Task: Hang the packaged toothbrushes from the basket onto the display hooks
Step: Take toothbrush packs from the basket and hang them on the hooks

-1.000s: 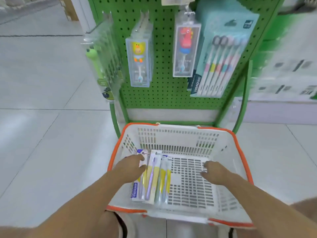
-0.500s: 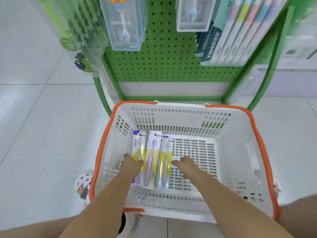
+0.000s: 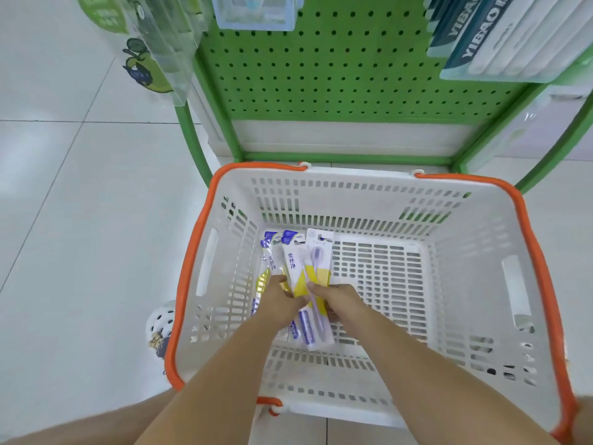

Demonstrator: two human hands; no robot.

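I am looking down into a white slatted plastic shopping basket with an orange rim, which stands on the pale tiled floor in front of a green pegboard display stand. In the basket I count three flat packaged toothbrushes: a front pack with a purple brush and yellow card, a middle pack with a blue top and a left pack, partly hidden. They lie in the basket's left half, overlapping. Half a second ago they lay flat side by side; now they are gathered and the front pack is tilted up. Both hands have closed in on them. My left hand has its fingers curled around the packs from the left. My right hand pinches the front pack, thumb on top. Two boxed packs hang at the pegboard's top edge, cut off: a clear blue case and a teal multi-pack.
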